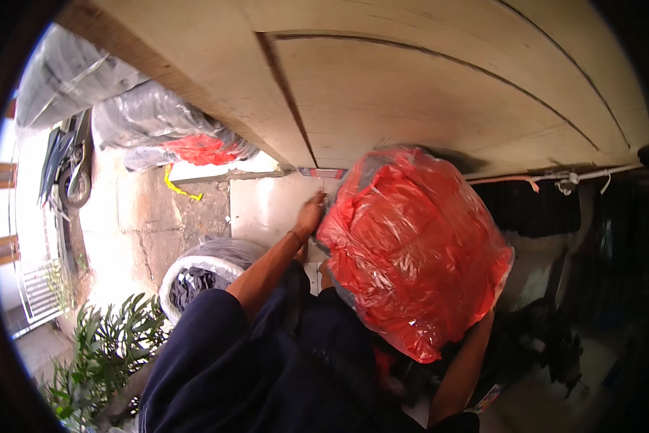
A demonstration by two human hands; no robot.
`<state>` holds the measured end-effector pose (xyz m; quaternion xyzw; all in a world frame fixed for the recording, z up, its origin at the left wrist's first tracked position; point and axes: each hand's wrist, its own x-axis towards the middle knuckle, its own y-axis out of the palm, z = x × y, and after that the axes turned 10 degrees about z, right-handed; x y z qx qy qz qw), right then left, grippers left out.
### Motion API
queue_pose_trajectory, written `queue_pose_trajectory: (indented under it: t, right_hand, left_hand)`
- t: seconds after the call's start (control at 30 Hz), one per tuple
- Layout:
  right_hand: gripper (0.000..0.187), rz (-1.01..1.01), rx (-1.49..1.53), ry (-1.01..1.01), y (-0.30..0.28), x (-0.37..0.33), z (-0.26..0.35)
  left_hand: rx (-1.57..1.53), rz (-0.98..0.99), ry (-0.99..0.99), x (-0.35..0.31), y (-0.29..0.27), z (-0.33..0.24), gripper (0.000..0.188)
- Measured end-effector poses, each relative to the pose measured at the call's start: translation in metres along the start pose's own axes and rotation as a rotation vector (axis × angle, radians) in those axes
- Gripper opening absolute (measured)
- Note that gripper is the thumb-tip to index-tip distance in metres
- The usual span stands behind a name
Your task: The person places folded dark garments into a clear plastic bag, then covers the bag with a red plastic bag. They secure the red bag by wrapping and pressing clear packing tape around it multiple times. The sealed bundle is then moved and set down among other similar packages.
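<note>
A large, bulging red plastic bag (418, 252) with a clear plastic layer over it is held up in front of my body, right of centre. My left hand (312, 213) is at the bag's left edge, its fingers closed on the plastic there. From below, my right forearm (463, 368) reaches up to the lower right side of the bag. The bag hides the fingers of my right hand, which seems to support it from beneath.
A pale wooden panel (411, 94) stands just beyond the bag. On the left are a wrapped roll-shaped bundle (216, 267), grey plastic-wrapped bundles (147, 115), a yellow strap (178, 186), a leafy plant (108, 346) and a parked motorbike (68, 166). Dark, cluttered things fill the right.
</note>
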<state>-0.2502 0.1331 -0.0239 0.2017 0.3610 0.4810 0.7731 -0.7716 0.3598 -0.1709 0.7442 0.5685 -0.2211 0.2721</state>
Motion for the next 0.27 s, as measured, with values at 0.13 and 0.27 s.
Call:
queue_pose_trajectory:
  t: [0.13,0.27]
  right_hand:
    - [0.087,0.015,0.033,-0.011,-0.003,0.004,-0.012]
    - [0.086,0.057,0.064,-0.022,0.007,0.007,-0.035]
  left_hand:
    - [-0.552,-0.221,-0.118,-0.028,0.007,0.069,0.096]
    - [-1.129,0.309,-0.251,-0.101,0.016,0.132,0.107]
